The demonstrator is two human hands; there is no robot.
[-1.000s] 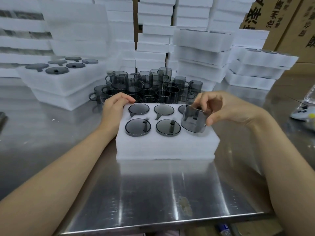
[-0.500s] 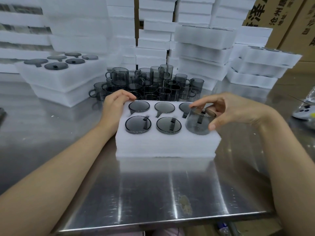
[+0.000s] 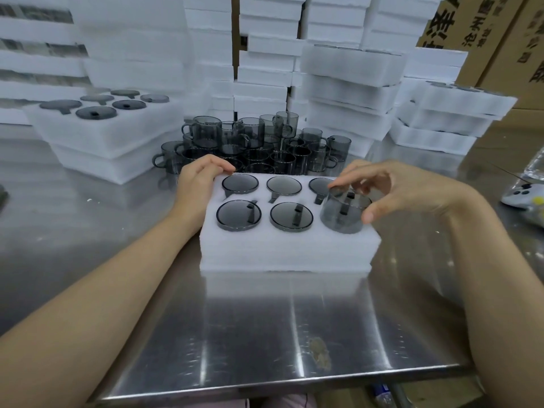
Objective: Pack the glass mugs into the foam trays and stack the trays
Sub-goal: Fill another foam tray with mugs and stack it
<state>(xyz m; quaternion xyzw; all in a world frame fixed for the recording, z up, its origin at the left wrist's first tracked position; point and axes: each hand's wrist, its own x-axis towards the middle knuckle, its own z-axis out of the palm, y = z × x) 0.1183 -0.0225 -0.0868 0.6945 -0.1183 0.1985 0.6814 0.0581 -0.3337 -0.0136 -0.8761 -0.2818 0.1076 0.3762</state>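
- The foam tray (image 3: 288, 248) sits in the middle of the steel table (image 3: 265, 334), right in front of the person. It has six pockets, and five of them already hold mugs turned upside down, bases about flush with the foam.
- The last mug (image 3: 343, 214) is in the near right pocket, also bottom-up, but it stands well proud of the foam. I'd say it's only partway in and needs a push to seat.
- The right hand (image 3: 403, 189) pinches that mug, thumb on the near side wall and fingers curled over the top. That looks like the grip for guiding it straight down so the handle finds its slot.
- The left hand (image 3: 197, 184) holds the tray's far left corner with fingers curled over the edge. My guess is it's bracing the light foam so it doesn't skid on the slick steel.
- The loose mugs (image 3: 253, 142) are bunched just behind the tray, within easy reach. Packed trays (image 3: 112, 134) are stacked off to the left.
- The left thumb is hidden, so I can't tell how firm that hold is.
- I can't see how deep the pocket goes, or whether the handle is lined up.
- A white gadget (image 3: 527, 195) at the right edge is cut off, no idea what it is.
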